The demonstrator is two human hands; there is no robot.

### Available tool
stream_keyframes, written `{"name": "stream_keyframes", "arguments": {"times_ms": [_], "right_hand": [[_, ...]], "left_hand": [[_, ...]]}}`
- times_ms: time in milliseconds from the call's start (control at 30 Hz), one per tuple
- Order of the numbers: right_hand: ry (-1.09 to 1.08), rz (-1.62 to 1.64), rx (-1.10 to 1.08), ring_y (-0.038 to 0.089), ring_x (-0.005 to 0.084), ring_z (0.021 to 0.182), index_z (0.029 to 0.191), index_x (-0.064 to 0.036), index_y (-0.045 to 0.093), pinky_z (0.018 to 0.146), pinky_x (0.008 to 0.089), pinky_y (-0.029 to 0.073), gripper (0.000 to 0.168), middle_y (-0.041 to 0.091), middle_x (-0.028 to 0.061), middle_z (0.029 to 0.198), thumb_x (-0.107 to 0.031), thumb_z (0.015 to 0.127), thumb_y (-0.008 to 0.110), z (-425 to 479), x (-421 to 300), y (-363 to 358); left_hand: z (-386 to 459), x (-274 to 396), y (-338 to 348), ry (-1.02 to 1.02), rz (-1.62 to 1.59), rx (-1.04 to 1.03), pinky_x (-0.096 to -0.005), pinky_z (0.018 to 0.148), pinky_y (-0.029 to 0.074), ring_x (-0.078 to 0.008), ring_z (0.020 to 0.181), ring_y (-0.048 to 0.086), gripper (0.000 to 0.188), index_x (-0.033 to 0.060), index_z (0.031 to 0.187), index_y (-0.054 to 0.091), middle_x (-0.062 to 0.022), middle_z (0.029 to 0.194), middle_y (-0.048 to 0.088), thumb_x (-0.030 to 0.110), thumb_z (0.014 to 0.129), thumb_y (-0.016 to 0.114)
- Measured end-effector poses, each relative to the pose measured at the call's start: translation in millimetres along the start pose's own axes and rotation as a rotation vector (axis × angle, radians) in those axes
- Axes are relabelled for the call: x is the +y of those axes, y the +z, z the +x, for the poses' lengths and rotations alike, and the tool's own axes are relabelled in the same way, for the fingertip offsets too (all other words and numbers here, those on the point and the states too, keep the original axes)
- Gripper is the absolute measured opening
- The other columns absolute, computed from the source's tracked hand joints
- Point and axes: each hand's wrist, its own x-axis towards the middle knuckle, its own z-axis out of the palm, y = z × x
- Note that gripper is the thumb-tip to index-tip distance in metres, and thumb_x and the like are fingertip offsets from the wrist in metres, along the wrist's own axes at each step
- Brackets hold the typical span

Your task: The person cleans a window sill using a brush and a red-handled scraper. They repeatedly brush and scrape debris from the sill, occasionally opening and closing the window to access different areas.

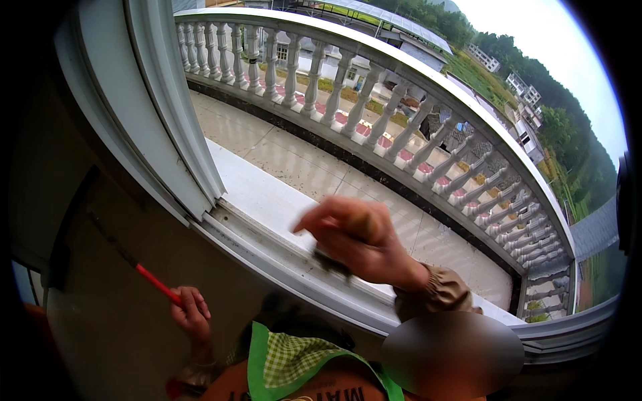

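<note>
My right hand (pixel 356 240), blurred by motion, is closed around the tan handle of a brush (pixel 333 263) whose dark bristles point down over the window frame's bottom track (pixel 281 250). A brown elastic cuff covers that wrist. Lower left, over the dark floor, my left hand (pixel 191 308) grips the red handle of a long thin tool (pixel 156 284). The dark shaft of this tool reaches up and left, and its far end is too dim to make out. Dirt specks lie in the track, beside the white outer sill (pixel 251 178).
White sliding frame panels (pixel 150 100) stand at the left. Outside, a tiled balcony floor (pixel 311 170) runs to a baluster railing (pixel 351 105), with buildings and hills beyond. A green checked cloth (pixel 296 356) lies on my chest.
</note>
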Motion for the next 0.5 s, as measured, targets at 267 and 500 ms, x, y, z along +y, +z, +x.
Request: {"name": "stream_keyframes", "arguments": {"times_ms": [267,500], "right_hand": [[0.066,0.04,0.191,0.044,0.0075,0.061,0.098,-0.004,0.065,0.056,0.0244,0.039,0.018,0.052,0.0019,0.066,0.003,0.085,0.054,-18,74,39],[-0.382,0.187,0.389,0.043,0.0057,0.062,0.101,-0.004,0.064,0.056,0.0222,0.037,0.014,0.053,0.0,0.07,0.0,0.095,0.052,87,77,82]], "left_hand": [[0,-10,-3,-0.041,0.004,-0.004,-0.0172,0.038,0.028,-0.0029,0.043,0.035,0.024,0.0079,0.082,0.04,-0.0017,0.073,0.047,0.019,0.104,0.042],[11,5,30,0.069,0.017,-0.092,-0.0192,0.038,0.027,-0.0037,0.044,0.035,0.025,0.0085,0.082,0.041,-0.0013,0.072,0.045,0.019,0.104,0.041]]}}
